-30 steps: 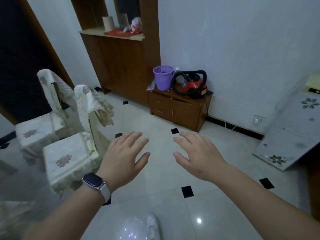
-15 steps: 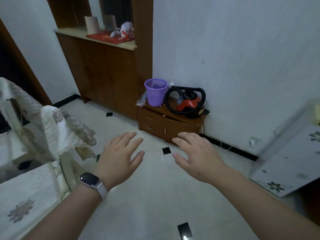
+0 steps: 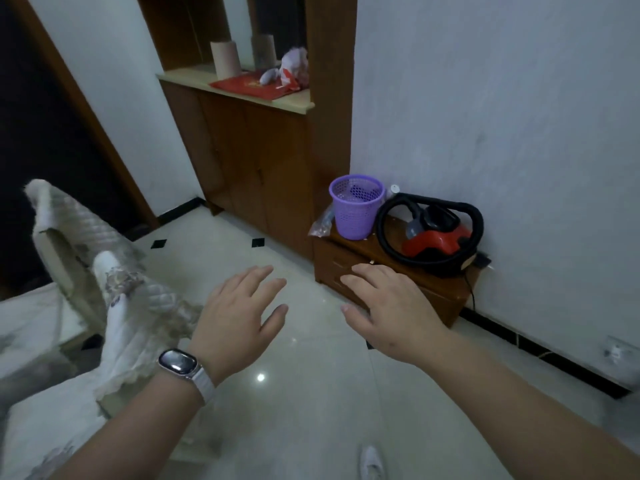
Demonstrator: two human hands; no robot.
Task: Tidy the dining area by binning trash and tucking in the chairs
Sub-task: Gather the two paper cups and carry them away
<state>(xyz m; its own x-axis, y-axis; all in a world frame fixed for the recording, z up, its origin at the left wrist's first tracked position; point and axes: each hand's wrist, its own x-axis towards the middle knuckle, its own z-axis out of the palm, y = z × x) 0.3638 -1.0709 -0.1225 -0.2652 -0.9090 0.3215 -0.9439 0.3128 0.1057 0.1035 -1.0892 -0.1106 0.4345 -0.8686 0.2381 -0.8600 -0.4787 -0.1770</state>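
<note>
Head view: left hand [image 3: 239, 313] and right hand [image 3: 391, 313] out front, palms down, fingers loose, apart, gripping nothing. Purple bin [image 3: 356, 206] at one o'clock, upright on a low cabinet [image 3: 329, 261] beside a red vacuum [image 3: 436, 242]. Cloth-covered chairs [image 3: 117, 317] at nine o'clock.

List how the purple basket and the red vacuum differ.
The purple basket is an upright open mesh tub; the red vacuum is a squat solid body. The basket is plain purple; the vacuum is red, ringed by a black hose. Both stand on the low cabinet, basket left of vacuum.
</note>
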